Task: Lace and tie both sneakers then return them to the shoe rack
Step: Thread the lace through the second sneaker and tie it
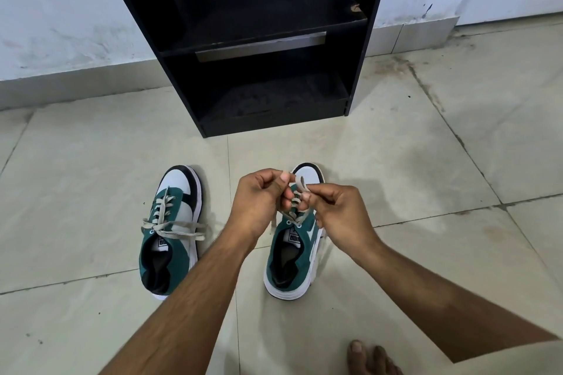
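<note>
Two green, white and black sneakers stand side by side on the tiled floor, toes toward the rack. The left sneaker (170,228) has its beige lace tied in a bow across the tongue. Over the right sneaker (294,256) both hands meet. My left hand (259,201) pinches one part of the beige lace (300,189). My right hand (338,210) pinches another part of the same lace just above the eyelets. A loose lace end hangs down the sneaker's left side.
A black shoe rack (265,39) with two empty shelves stands against the white wall just beyond the sneakers. My bare foot (371,358) shows at the bottom edge, right of centre. Pale floor tiles stretch to both sides.
</note>
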